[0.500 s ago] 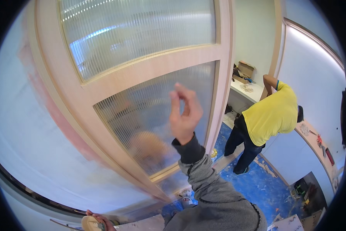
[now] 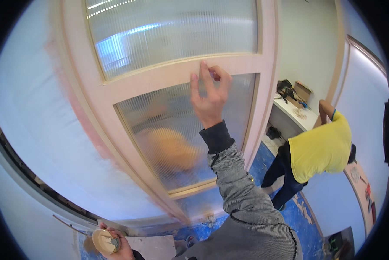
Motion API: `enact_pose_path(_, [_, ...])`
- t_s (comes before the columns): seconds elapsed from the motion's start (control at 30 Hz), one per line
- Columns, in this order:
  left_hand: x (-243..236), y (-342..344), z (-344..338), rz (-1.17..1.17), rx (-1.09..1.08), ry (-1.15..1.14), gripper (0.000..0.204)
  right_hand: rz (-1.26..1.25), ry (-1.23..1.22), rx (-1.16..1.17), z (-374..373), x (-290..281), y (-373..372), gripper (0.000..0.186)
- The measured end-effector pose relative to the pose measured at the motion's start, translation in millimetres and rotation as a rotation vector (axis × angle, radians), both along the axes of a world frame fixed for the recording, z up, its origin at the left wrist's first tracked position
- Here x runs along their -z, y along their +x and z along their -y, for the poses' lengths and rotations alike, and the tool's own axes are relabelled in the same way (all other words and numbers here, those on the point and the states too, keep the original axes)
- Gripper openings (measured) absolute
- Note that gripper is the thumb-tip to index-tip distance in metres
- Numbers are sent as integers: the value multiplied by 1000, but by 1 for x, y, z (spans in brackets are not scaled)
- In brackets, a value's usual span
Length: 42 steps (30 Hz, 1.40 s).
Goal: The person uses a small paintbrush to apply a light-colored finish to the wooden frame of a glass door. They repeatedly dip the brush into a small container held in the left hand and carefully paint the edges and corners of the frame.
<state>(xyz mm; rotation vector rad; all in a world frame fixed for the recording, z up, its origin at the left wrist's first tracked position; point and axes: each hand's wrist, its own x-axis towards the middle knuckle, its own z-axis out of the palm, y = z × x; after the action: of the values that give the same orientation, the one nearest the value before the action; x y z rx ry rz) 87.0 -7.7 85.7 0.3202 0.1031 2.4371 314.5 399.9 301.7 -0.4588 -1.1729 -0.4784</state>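
Note:
My right hand [image 2: 211, 97] is raised to the pale wooden crossrail [image 2: 159, 80] of a framed door with ribbed glass [image 2: 168, 125]. Its fingers are apart, the index fingertip at the lower bead of the upper pane; whether it presses on the wood is hard to tell. No object shows in that hand. Low on the left, my left hand [image 2: 124, 249] is closed round a small round cup [image 2: 101, 241] of cream-coloured paste. A greyish, flat-looking tool [image 2: 114, 242] rests at the cup's rim; its exact kind is unclear.
To the right, a person in a yellow shirt [image 2: 322, 149] bends over a counter [image 2: 358, 186] with tools. Another white counter [image 2: 292, 110] bears an opened cardboard box [image 2: 301, 92]. Blue sheeting [image 2: 307, 229] with scraps covers the floor. A patchy white-and-pink wall [image 2: 73, 143] borders the door frame.
My right hand has risen from before the lower pane to the crossrail, its fingers going from curled together to spread. The view has shifted, showing more of my left hand and the cup.

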Motion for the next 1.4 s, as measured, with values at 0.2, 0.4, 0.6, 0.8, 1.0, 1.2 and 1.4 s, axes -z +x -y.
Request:
enact_pose_path(0.2, [18,50,7,25,-121,2,55,10,31,0,-6,-2,-3,42])
enact_pose_path(0.4, [35,72,9,-138,-141,-8,56,24,7,-1,-9,0,0,40])
enact_pose_path(0.6, [44,77,2,-149,-125,-38,56,84,-22,-1,-9,1,5,41])
enact_pose_path(0.8, [48,72,-3,70,-129,-56,60,-16,10,-148,-6,-2,-4,32])
enact_pose_path(1.0, [39,62,-3,53,-158,-97,63,-153,83,-207,-13,-3,2,21])
enact_pose_path(1.2, [38,46,-15,31,-132,-93,63,-81,93,-77,-15,-7,-2,25])
enact_pose_path(1.4, [37,41,-34,68,-113,-94,63,-49,131,10,-19,-10,-2,28])
